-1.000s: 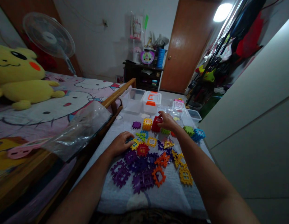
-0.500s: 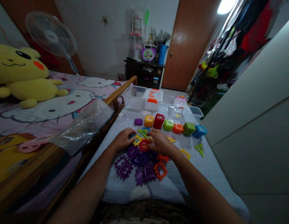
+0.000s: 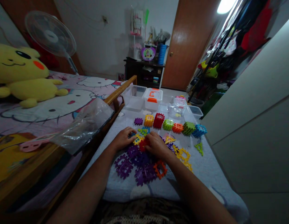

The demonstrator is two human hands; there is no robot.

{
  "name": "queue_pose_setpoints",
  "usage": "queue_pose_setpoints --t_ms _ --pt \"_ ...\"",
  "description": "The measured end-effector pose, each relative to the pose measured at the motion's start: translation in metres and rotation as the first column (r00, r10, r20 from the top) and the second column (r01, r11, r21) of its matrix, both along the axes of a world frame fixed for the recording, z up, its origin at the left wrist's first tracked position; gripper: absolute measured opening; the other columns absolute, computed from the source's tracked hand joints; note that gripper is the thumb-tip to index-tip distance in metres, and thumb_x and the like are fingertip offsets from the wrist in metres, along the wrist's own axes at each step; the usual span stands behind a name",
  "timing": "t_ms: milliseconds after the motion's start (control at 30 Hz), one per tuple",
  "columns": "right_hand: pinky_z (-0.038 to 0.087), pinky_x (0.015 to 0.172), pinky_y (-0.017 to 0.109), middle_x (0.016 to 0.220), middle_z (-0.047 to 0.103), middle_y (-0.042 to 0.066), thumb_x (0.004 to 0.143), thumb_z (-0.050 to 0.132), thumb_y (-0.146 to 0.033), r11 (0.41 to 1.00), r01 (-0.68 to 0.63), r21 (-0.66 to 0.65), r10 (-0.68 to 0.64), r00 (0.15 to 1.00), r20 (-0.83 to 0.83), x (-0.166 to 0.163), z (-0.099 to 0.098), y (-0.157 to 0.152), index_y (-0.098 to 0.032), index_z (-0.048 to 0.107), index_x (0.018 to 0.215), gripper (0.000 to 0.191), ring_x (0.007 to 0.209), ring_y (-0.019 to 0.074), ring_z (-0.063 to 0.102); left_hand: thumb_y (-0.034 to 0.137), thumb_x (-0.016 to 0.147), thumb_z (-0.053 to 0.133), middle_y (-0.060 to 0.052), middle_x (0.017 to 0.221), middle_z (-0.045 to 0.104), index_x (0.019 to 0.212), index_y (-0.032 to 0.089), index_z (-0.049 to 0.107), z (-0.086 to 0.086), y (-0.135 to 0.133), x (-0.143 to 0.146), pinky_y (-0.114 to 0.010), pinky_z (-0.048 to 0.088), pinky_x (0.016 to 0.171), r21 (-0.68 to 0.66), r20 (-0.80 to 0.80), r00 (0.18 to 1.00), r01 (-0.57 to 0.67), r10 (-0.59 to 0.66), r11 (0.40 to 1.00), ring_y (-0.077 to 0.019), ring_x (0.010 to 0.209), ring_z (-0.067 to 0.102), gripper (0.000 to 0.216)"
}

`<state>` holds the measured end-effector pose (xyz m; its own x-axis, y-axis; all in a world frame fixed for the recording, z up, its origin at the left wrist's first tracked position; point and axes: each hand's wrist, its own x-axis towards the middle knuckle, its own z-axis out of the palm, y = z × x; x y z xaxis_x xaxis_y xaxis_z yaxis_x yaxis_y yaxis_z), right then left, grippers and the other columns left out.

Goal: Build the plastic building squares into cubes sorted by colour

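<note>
A pile of flat plastic interlocking tiles, mostly purple [image 3: 135, 163] with orange, yellow and red ones, lies on a pale quilted mat [image 3: 205, 168]. My left hand [image 3: 123, 140] rests curled at the pile's left edge, on a yellow tile [image 3: 136, 140]. My right hand [image 3: 156, 145] is closed over a red tile [image 3: 143, 145] in the middle of the pile. Behind the pile stands a row of assembled cubes: yellow [image 3: 149, 120], red [image 3: 158, 120], green [image 3: 168, 124], orange [image 3: 177, 127], dark green [image 3: 189, 128] and blue [image 3: 199, 130].
Clear plastic boxes [image 3: 135, 97], one with an orange-handled lid [image 3: 153, 97], stand beyond the cubes. A wooden bed rail [image 3: 116, 93] and a clear bag [image 3: 86, 126] border the mat on the left. A yellow plush [image 3: 20, 74] lies on the bed. A white wardrobe wall [image 3: 251, 109] rises at the right.
My right hand came back from the red cube in the far row to the pile and closed on the red tile. My left hand stayed at the pile's left edge.
</note>
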<state>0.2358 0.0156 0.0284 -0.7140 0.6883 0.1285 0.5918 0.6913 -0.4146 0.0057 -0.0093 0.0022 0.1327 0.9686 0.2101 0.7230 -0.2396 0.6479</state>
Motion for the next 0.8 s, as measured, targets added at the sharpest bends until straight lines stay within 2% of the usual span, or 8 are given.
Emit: queue_pose_setpoints --t_ms 167,267,333,433,533,600,700,800 --pt "0.040 0.071 0.027 0.084 0.059 0.001 0.074 0.061 -0.008 0.975 0.060 -0.214 -0.092 0.986 -0.141 0.001 0.001 0.003 -0.018 0.057 0.087 0.017 0.078 0.0152 0.053 0.033 0.080 0.058 -0.006 0.098 0.065 0.096 0.019 0.066 -0.001 0.000 -0.001 -0.035 0.048 0.085 0.001 0.003 1.000 -0.003 0.003 1.000 -0.0221 0.092 0.062 0.023" --pt "0.039 0.062 0.024 0.076 0.057 -0.003 0.077 0.056 -0.010 0.941 0.045 -0.335 -0.141 0.953 -0.268 0.011 0.008 0.010 -0.019 0.058 0.091 0.017 0.068 0.0129 0.052 0.034 0.080 0.057 -0.006 0.100 0.065 0.097 0.019 0.066 0.000 0.000 0.000 -0.036 0.048 0.086 -0.012 -0.003 1.000 -0.006 0.006 1.000 -0.0224 0.094 0.062 0.024" --pt "0.039 0.062 0.024 0.075 0.057 -0.003 0.079 0.054 -0.013 0.948 0.075 -0.309 -0.184 0.923 -0.339 0.023 0.012 0.018 -0.020 0.056 0.087 0.010 0.068 0.0133 0.052 0.034 0.081 0.057 -0.007 0.102 0.065 0.098 0.019 0.066 0.001 -0.001 0.000 -0.036 0.048 0.088 -0.022 -0.007 1.000 -0.006 0.006 1.000 -0.0227 0.096 0.062 0.025" --pt "0.041 0.068 0.027 0.078 0.055 0.000 0.078 0.053 -0.012 0.972 0.201 -0.123 -0.233 0.900 -0.369 0.045 0.015 0.030 -0.020 0.053 0.077 0.008 0.073 0.0158 0.051 0.034 0.079 0.058 -0.007 0.102 0.066 0.097 0.019 0.067 0.003 -0.001 0.001 -0.036 0.049 0.089 -0.031 -0.003 1.000 -0.017 0.017 0.999 -0.0230 0.096 0.063 0.025" --pt "0.041 0.077 0.030 0.084 0.056 0.004 0.077 0.051 -0.008 0.965 0.255 0.064 -0.228 0.933 -0.278 0.061 0.011 0.034 -0.020 0.053 0.076 0.013 0.084 0.0195 0.051 0.035 0.079 0.058 -0.006 0.101 0.066 0.097 0.019 0.067 0.004 -0.001 0.002 -0.036 0.049 0.089 -0.030 -0.009 1.000 -0.021 0.021 0.999 -0.0230 0.095 0.063 0.025" --pt "0.040 0.078 0.031 0.088 0.056 0.007 0.077 0.052 -0.008 0.964 0.243 0.110 -0.224 0.962 -0.157 0.068 0.008 0.033 -0.019 0.055 0.077 0.012 0.087 0.0211 0.050 0.035 0.080 0.058 -0.007 0.101 0.066 0.096 0.019 0.067 0.004 -0.001 0.002 -0.037 0.049 0.090 -0.021 -0.014 1.000 -0.017 0.016 1.000 -0.0234 0.096 0.063 0.025" --pt "0.040 0.077 0.030 0.090 0.058 0.008 0.077 0.054 -0.008 0.982 0.173 0.074 -0.175 0.984 0.026 0.076 0.007 0.028 -0.018 0.061 0.080 0.012 0.086 0.0204 0.051 0.036 0.080 0.058 -0.006 0.102 0.066 0.096 0.019 0.067 0.005 -0.001 0.002 -0.037 0.048 0.091 -0.013 -0.012 1.000 -0.012 0.012 1.000 -0.0238 0.097 0.063 0.025" --pt "0.039 0.076 0.028 0.087 0.060 0.006 0.075 0.055 -0.006 0.993 0.115 0.009 -0.115 0.987 0.116 0.079 0.016 0.025 -0.017 0.064 0.079 0.014 0.083 0.0183 0.053 0.037 0.081 0.057 -0.007 0.102 0.066 0.097 0.019 0.067 0.006 -0.001 0.002 -0.037 0.049 0.091 -0.021 -0.016 1.000 -0.008 0.008 1.000 -0.0240 0.097 0.063 0.026"
